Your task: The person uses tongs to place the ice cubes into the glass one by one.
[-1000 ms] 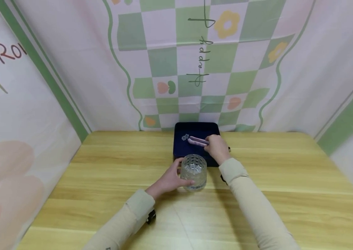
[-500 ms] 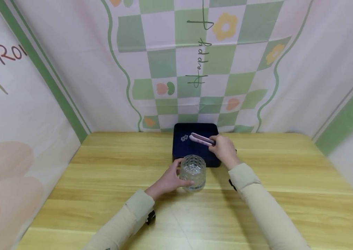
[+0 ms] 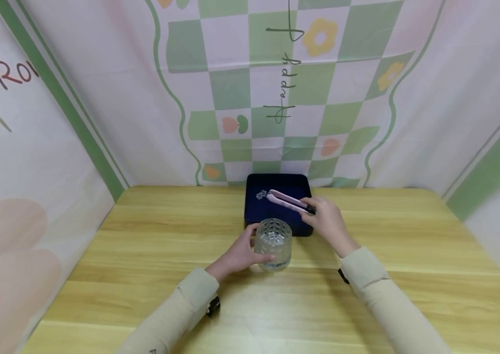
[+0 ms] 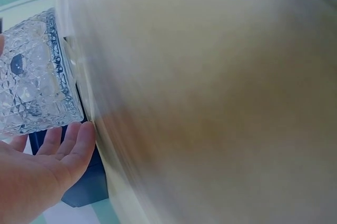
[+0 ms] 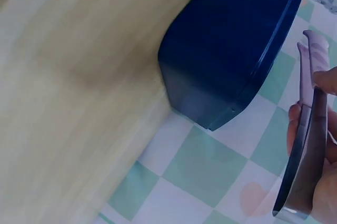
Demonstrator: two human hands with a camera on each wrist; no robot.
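My left hand [image 3: 241,250] holds a clear patterned glass [image 3: 280,253] on the table, its thumb across the near side. Clear pieces [image 3: 274,239] show inside the glass. In the left wrist view, the fingers [image 4: 79,148] lie along the side of the glass [image 4: 34,77]. My right hand [image 3: 327,221] grips pink-tipped tongs [image 3: 287,200] over the dark blue tray [image 3: 254,214]. Beside the tong tips lie small clear pieces [image 3: 261,195] in the tray; whether the tips hold one is too small to tell. The right wrist view shows the tongs [image 5: 310,129] with their arms close together.
The tray stands at the table's back edge, against a checkered cloth [image 3: 272,88] hanging behind. Its near edge is partly hidden by the glass. Wooden tabletop [image 3: 409,236] stretches to both sides. Another printed cloth [image 3: 42,196] hangs at the left.
My right hand has drawn back to the right and toward me, while the tong tips have stayed near the clear pieces. The left hand and glass have hardly moved.
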